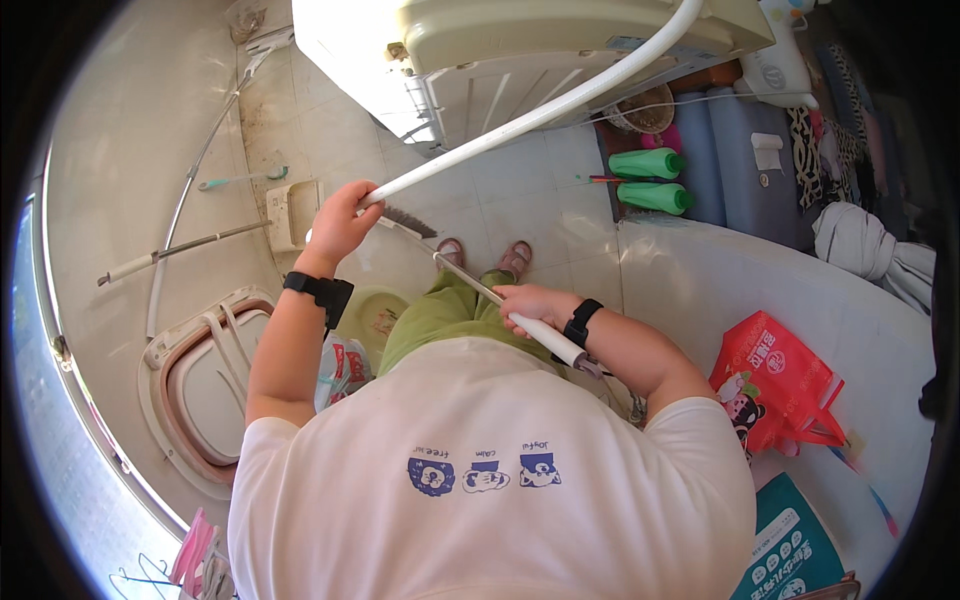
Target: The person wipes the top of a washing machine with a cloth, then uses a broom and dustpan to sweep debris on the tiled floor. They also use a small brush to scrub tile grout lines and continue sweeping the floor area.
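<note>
My left hand [341, 221] grips a white hose [540, 112] near its lower end. From there the hose rises in an arc to the upper right, in front of a cream-coloured appliance [517, 82]. In my right hand [536, 304] is a broom [469, 275], held at the lower part of its white handle grip. Its metal shaft slants away to the upper left, and dark bristles [409, 221] show just right of my left hand, close above the tiled floor. The hose end below my left fist is mostly hidden.
A dustpan [292, 217] lies by the left wall, with a long-handled mop [196, 165] and a brush [244, 178] nearby. A folding basin [206, 375] leans at left. Green bottles [649, 163] stand right. A red bag [776, 382] hangs by the right wall. A green basin [367, 315] sits beside my legs.
</note>
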A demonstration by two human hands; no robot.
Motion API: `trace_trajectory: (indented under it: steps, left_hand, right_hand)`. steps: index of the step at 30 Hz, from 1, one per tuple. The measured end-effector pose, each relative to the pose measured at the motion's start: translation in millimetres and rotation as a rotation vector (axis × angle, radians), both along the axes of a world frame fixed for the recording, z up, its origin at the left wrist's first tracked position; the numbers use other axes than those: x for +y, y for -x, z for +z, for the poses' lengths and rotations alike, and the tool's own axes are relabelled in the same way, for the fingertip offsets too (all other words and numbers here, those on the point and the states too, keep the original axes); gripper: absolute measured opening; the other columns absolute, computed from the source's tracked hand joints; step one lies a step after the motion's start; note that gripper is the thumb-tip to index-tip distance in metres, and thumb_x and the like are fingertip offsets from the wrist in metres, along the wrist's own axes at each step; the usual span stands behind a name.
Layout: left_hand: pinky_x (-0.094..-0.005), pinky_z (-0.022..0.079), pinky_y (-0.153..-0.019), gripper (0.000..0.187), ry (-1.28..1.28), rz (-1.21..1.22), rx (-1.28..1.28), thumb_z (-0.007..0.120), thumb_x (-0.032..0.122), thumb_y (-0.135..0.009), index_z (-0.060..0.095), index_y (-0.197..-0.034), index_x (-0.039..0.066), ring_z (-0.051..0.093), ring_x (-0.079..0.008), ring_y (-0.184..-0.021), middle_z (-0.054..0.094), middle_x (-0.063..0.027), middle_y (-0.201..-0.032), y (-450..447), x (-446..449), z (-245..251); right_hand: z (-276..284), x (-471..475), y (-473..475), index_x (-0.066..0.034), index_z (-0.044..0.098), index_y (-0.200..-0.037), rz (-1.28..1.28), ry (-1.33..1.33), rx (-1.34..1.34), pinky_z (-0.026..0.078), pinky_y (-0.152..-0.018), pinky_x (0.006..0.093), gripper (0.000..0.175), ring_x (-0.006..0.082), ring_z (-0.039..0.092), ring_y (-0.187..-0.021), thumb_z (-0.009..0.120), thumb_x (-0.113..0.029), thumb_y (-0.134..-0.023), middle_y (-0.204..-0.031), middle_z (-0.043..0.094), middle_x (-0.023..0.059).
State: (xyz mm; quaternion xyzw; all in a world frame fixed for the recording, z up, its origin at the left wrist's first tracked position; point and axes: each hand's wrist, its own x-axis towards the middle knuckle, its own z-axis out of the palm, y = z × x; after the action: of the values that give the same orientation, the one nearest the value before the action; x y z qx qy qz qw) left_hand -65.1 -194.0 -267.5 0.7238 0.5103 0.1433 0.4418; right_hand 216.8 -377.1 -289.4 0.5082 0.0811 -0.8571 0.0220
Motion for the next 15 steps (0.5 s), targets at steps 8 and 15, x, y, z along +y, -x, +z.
trace_trajectory:
  steps: [8,15]
  left_hand:
    - [-0.0314,0.046,-0.067,0.018,-0.017,-0.045,0.001,0.063,0.015,-0.085,0.062,-0.100,0.005,0.058,-0.0212,-0.073,0.062,-0.0100,-0.083,16.8,-1.3,28.4]
    - [-0.0318,0.046,-0.068,0.019,-0.016,-0.065,-0.016,0.064,0.016,-0.084,0.063,-0.100,0.005,0.058,-0.0218,-0.075,0.062,-0.0100,-0.084,13.6,3.2,18.8]
  right_hand:
    - [38.3,-24.1,-8.8,-0.0163,0.010,-0.152,-0.184,-0.005,0.060,0.041,-0.038,0.0293,0.076,0.0143,0.049,-0.046,0.045,-0.005,-0.086,-0.066,0.050,0.0052]
    - [101.6,-78.3,-63.4,-0.0217,0.006,-0.152,-0.389,0.008,-0.270,0.041,-0.038,0.0302,0.082,0.0149,0.050,-0.046,0.045,-0.005,-0.082,-0.064,0.050,0.0055]
